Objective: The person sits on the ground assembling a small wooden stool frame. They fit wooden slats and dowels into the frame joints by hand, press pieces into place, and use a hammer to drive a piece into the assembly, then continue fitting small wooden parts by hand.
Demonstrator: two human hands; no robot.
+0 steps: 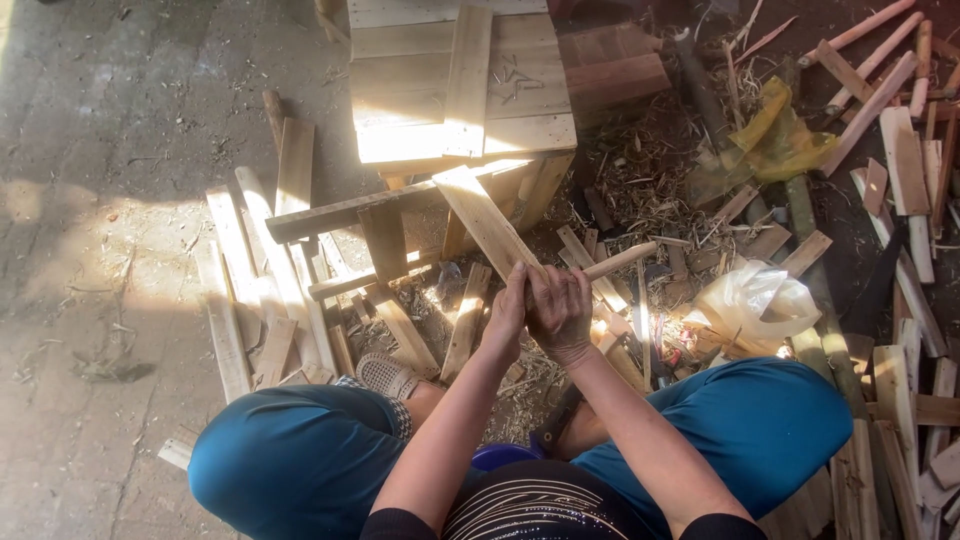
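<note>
The left hand [507, 312] grips the lower end of a flat wooden slat [485, 222] that leans up against the wooden crate [520, 95]. The right hand [560, 312] is closed around a round stick [618, 262], just beside the slat. Keeping the slat braced firmly against the crate, with fingers clear, would steady the work.

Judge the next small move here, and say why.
Probably steady the flat wooden slat before working it further: the left hand grips its near end, its far end leans on the small wooden table, and the right hand holds a round stick beside it.
</note>
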